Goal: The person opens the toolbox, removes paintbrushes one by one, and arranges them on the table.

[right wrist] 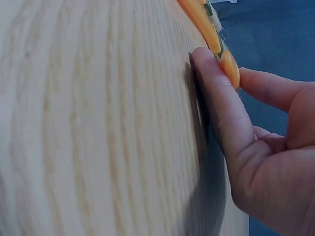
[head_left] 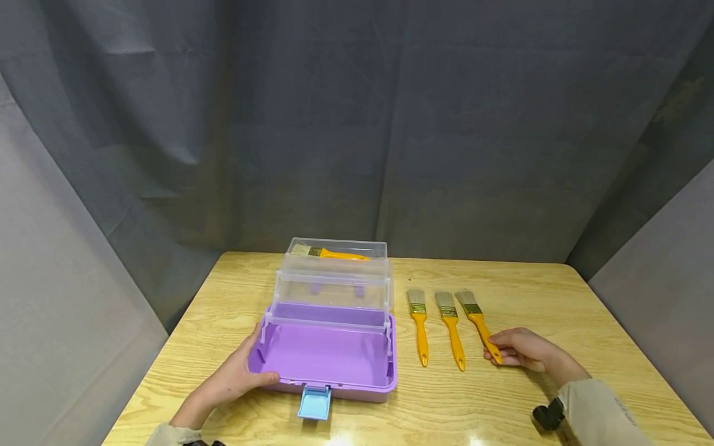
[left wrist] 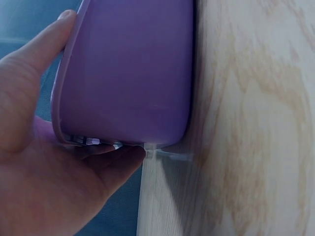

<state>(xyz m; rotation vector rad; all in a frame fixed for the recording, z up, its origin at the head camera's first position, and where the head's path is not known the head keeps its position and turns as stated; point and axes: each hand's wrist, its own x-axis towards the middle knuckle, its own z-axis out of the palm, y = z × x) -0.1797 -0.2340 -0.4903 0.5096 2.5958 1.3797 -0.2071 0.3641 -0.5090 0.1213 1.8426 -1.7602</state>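
A purple storage box (head_left: 365, 393) stands unlatched, its clear trays (head_left: 334, 291) raised and spread toward the back. At the box's front left corner my left hand (head_left: 234, 375) grips the wall, thumb on the front rim and fingers along the left side. On the right, my right hand (head_left: 521, 350) pinches the end of a paintbrush's yellow handle (head_left: 481, 325) between thumb and fingers. That handle end also shows in the right wrist view, above a fingertip (right wrist: 206, 61). Two similar paintbrushes, one left (head_left: 419, 328) and one middle (head_left: 452, 331), lie beside it, bristles pointing away.
Another yellow-handled paintbrush (head_left: 340, 254) lies sideways in the rearmost clear tray. A light blue latch (head_left: 315, 404) hangs down at the box's front. Grey cloth (head_left: 474, 124) walls the wooden table (head_left: 502, 409) at the back and sides.
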